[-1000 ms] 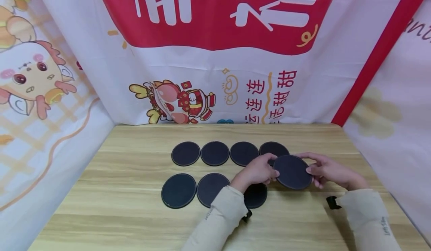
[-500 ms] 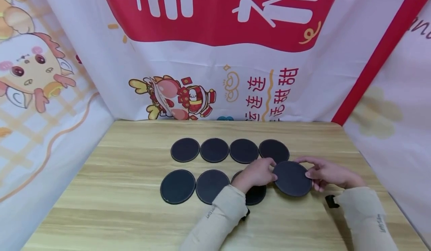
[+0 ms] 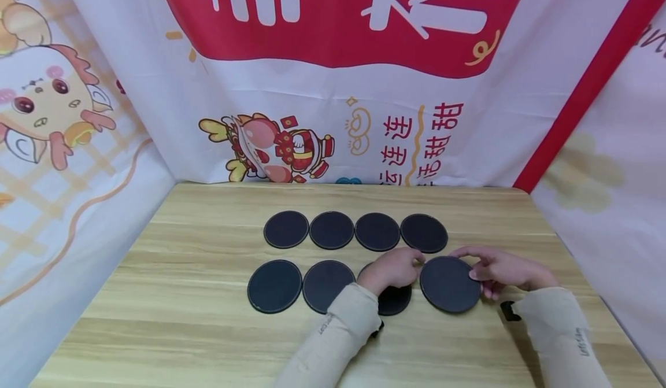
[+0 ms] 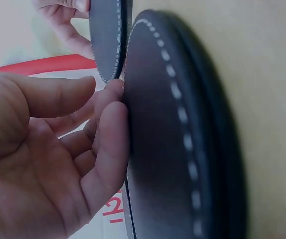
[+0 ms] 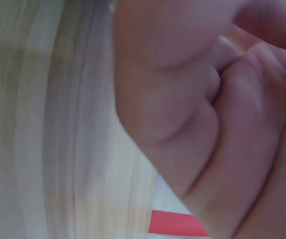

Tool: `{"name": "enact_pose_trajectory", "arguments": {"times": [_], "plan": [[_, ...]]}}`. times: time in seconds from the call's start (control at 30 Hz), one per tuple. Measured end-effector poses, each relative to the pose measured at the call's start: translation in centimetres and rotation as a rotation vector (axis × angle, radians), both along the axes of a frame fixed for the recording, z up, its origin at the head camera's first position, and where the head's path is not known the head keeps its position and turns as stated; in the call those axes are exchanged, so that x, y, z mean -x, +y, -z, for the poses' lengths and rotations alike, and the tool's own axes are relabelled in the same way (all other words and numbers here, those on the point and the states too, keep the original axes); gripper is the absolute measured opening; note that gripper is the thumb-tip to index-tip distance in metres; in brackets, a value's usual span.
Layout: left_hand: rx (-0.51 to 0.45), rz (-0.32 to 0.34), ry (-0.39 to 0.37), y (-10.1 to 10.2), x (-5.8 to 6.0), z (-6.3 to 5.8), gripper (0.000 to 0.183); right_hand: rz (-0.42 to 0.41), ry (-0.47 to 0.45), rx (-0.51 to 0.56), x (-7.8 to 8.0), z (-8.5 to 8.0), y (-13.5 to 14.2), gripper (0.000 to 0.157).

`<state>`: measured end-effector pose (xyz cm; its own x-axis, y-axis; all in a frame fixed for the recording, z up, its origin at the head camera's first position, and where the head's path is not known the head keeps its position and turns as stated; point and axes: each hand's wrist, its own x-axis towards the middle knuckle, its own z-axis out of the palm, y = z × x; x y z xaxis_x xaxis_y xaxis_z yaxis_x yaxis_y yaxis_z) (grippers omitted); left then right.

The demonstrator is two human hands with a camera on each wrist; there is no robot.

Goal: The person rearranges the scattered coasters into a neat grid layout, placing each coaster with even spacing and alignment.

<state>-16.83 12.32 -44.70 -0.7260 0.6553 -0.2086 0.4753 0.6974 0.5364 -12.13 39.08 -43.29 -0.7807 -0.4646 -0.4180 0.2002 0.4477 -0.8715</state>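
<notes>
At the right end of the front row, a round black coaster [image 3: 450, 285] lies low at the table, its near edge perhaps slightly raised. My right hand [image 3: 507, 271] pinches its right edge, thumb on top. My left hand [image 3: 393, 270] is just left of it, over another black coaster [image 3: 394, 301] that it partly covers. In the left wrist view, the thumb of my left hand [image 4: 53, 129] stands apart from loosely bent fingers, which touch a stitched coaster [image 4: 157, 129] with nothing pinched. The right wrist view shows my right hand [image 5: 172, 99] close up; the coaster is hidden there.
A back row of several black coasters, ending in a coaster [image 3: 424, 233] at the right, lies on the wooden table [image 3: 171, 295]. Two more coasters, including a greenish-black coaster [image 3: 274, 286], lie front left. A printed cloth [image 3: 291, 87] hangs behind the table.
The coaster has come down toward the table and slightly nearer the person. My left hand has let go of its left edge; my right hand still holds the right edge.
</notes>
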Motion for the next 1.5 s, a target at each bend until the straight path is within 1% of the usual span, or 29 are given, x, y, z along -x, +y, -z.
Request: {"name": "enact_pose_trajectory", "arguments": {"times": [0.1,0.27,0.5,0.73,0.83,1.0,1.13,1.2,1.4,1.5], "plan": [[-0.002,0.016,-0.023,-0.1,0.1,-0.1,0.039,-0.004,-0.019,-0.014,0.0,0.0,-0.6,0.049],[-0.006,0.053,-0.060,-0.4,0.2,-0.3,0.046,0.023,-0.060,-0.059,0.2,0.0,-1.9,0.052],[-0.002,0.077,-0.083,-0.5,0.2,-0.4,0.047,0.025,-0.073,-0.137,0.1,-0.4,-2.9,0.058],[0.010,0.085,-0.093,-0.5,0.1,-0.6,0.049,0.041,-0.069,-0.292,0.0,-0.4,-3.7,0.041],[0.010,0.091,-0.104,-0.5,0.2,-0.6,0.048,0.047,-0.080,-0.331,-0.1,-0.6,-4.0,0.040],[-0.004,0.120,-0.125,-0.3,0.2,-0.6,0.045,0.052,-0.085,-0.344,-0.5,-0.8,-3.8,0.035],[-0.011,0.137,-0.129,-0.1,0.3,-0.7,0.042,0.060,-0.062,-0.330,-0.7,-0.8,-3.4,0.027],[-0.011,0.141,-0.129,0.0,0.3,-0.7,0.042,0.071,-0.052,-0.311,-0.7,-0.9,-3.2,0.025],[-0.011,0.143,-0.135,0.0,0.1,-0.5,0.040,0.121,-0.080,-0.279,-0.9,-0.8,-2.9,0.030],[-0.016,0.143,-0.133,0.1,0.1,-0.6,0.039,0.133,-0.067,-0.282,-0.8,-0.8,-2.7,0.033]]}}
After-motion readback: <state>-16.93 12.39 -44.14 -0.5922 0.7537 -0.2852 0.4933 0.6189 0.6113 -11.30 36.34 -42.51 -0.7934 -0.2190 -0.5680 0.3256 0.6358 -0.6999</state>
